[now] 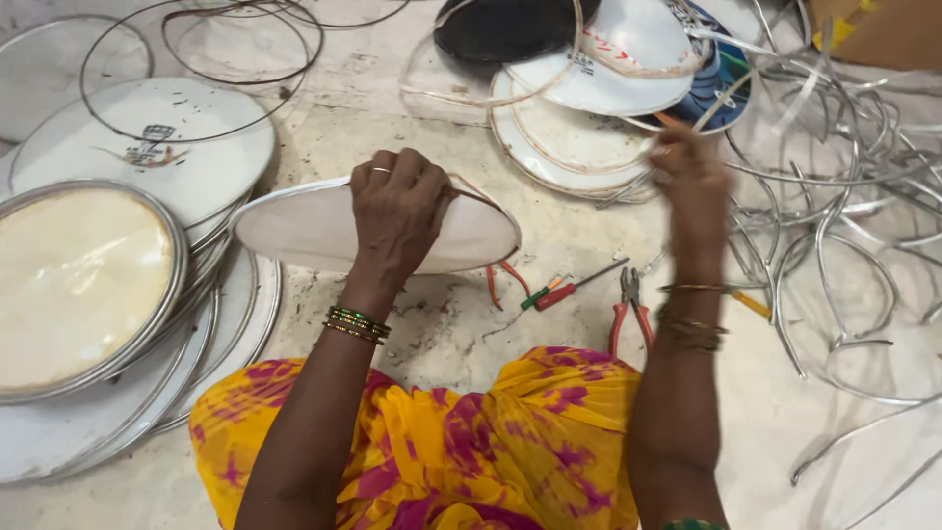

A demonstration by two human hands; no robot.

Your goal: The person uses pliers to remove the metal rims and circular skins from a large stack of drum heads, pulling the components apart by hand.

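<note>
The drum skin (314,231), a pale oval disc with a thin metal rim, is held up off the floor (442,324) in front of the person's knees, tilted so its flat face looks toward the camera. The left hand (397,201) curls over its upper edge, fingers closed down on the rim, a ring on one finger and bangles at the wrist. The right hand (692,182) is raised well apart to the right, blurred by movement; it seems to pinch something thin, perhaps a metal strip, but the view is too smeared to tell.

Just below the disc lie a red-handled screwdriver (579,285) and red-handled pliers (628,309), between the two forearms. Left of the left hand sits a stack of rimmed drum heads (88,285), the top one cream coloured. Beyond the hands is a second heap of white and black discs (589,88). Right of the right hand spreads a tangle of bent metal hoops (844,226). Yellow and pink cloth (471,442) covers the lap.
</note>
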